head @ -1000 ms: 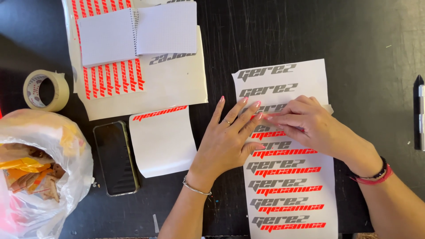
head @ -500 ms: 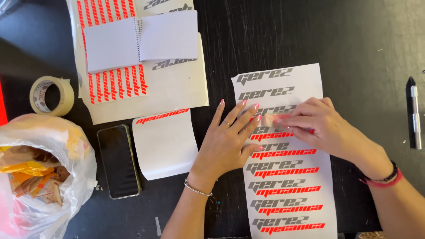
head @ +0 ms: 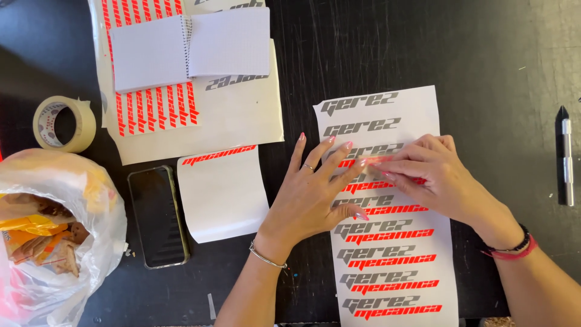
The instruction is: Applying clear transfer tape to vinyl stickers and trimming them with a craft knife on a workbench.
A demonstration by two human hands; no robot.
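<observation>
Pressing sheet (head: 387,254) flat on table (head: 484,60), left hand (head: 311,194) fingers spread wide; right hand (head: 439,181) grip pinching orange strip (head: 381,163).

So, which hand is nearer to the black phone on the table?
Left. The left hand lies on the sticker sheet, to the right of the phone; the right hand is farther right.

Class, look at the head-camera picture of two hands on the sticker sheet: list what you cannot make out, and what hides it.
1. Head view: the middle rows of the sticker sheet are covered by the left hand and right hand.
2. Whatever the right hand's fingertips pinch is too small to tell.
3. The plastic bag is cut off by the left edge.
4. The phone screen is dark.
</observation>
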